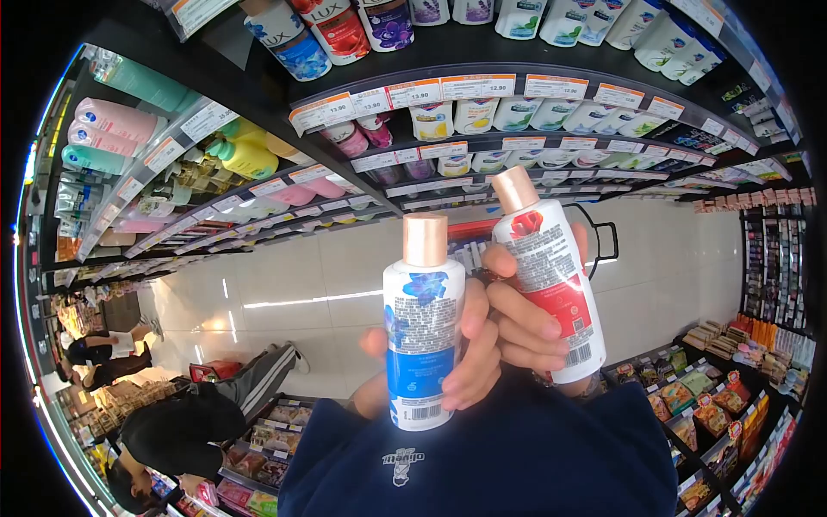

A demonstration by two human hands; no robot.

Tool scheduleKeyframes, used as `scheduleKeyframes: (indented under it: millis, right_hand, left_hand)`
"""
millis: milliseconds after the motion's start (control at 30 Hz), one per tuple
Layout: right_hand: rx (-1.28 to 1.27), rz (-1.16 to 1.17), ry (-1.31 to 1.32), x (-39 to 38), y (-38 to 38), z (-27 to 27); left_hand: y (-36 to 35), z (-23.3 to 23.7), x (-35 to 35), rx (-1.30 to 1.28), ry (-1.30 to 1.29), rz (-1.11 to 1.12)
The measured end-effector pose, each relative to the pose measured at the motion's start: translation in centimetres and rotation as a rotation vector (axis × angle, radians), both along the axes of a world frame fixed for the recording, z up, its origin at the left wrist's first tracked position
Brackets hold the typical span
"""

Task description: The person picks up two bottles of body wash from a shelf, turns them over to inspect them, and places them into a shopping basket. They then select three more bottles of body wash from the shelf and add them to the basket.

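Note:
My left hand [470,362] is closed around a white and blue body wash bottle [422,345], thumb on its left side and fingers on its right. Blue flowers, small print and a barcode face me, and its rose-gold cap [425,239] is on. Beside it, my right hand [524,331] grips a white and red body wash bottle [551,276], tilted to the left at its top. This one carries a red flower, print, a barcode and a matching cap [515,189]. Both bottles are held up before my chest, a small gap apart.
Ahead, shelves [482,93] hold LUX bottles [334,30] and other toiletries above price tags. Pump bottles [241,155] line the left shelves. A red basket [472,231] with a black handle [613,241] is partly hidden behind the bottles. Another person [181,422] is at lower left; packaged goods [711,418] stand lower right.

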State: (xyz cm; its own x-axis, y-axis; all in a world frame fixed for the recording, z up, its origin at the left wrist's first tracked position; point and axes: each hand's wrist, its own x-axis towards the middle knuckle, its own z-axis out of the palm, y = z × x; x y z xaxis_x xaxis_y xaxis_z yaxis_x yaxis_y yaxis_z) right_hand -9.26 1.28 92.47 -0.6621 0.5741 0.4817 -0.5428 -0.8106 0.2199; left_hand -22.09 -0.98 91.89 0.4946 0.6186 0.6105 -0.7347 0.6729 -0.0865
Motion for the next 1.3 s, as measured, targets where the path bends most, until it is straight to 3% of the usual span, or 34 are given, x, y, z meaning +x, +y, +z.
scheduleKeyframes:
  millis: [267,500,667,800,1067,1167,1300]
  right_hand:
    - [-0.064,0.008,-0.009,-0.1,-0.1,0.7]
    - [-0.024,0.013,0.146,-0.8,0.2,-0.3]
    - [0.017,0.063,0.244,-1.5,0.5,-0.7]
    - [-0.034,0.032,0.096,-1.0,0.3,0.4]
    - [0.028,-0.026,0.348,-2.2,-0.1,-1.6]
    - [0.024,-0.066,0.132,-0.7,0.1,-0.3]
    - [0.046,-0.074,0.112,-1.2,0.4,-1.7]
  left_hand:
    - [-0.1,-0.1,-0.2,-0.054,-0.022,-0.01]
    - [0.2,-0.4,-0.9,-0.088,0.051,0.014]
    - [1.3,-0.8,-0.6,0.032,-0.038,-0.047]
    - [1.0,-0.7,-0.7,0.001,-0.063,-0.07]
    - [0.9,-1.3,-0.9,-0.024,-0.054,-0.06]
    - [0.9,-1.4,-0.9,-0.009,-0.04,-0.015]
    - [0.9,-1.6,-1.0,-0.001,-0.064,0.033]
